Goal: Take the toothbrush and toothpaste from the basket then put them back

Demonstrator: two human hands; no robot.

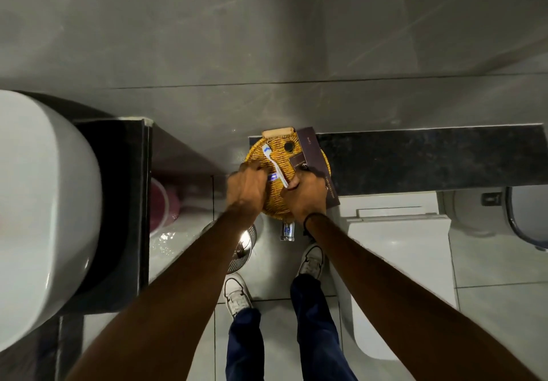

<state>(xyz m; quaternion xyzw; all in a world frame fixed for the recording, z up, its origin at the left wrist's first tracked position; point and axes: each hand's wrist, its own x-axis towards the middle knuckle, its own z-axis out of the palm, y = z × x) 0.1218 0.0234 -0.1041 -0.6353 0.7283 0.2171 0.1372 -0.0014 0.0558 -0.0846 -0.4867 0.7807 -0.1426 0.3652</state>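
A round wicker basket (277,202) sits on the left end of a black stone ledge (430,161). A white toothbrush (275,167) with blue bristles lies slanted over the basket, head pointing away from me. My right hand (307,195) is closed on its handle end at the basket's right side. My left hand (246,188) is over the basket's left edge, fingers curled around a small blue-and-white toothpaste tube (273,177). Only the tube's tip shows between the two hands.
Dark brown boxes (310,150) lean in the basket's right half. A white sink (44,217) is at left, a toilet cistern and seat (397,250) at right. On the floor below stand a metal bin (246,247), a small glass bottle (287,230) and a pink bucket (161,202).
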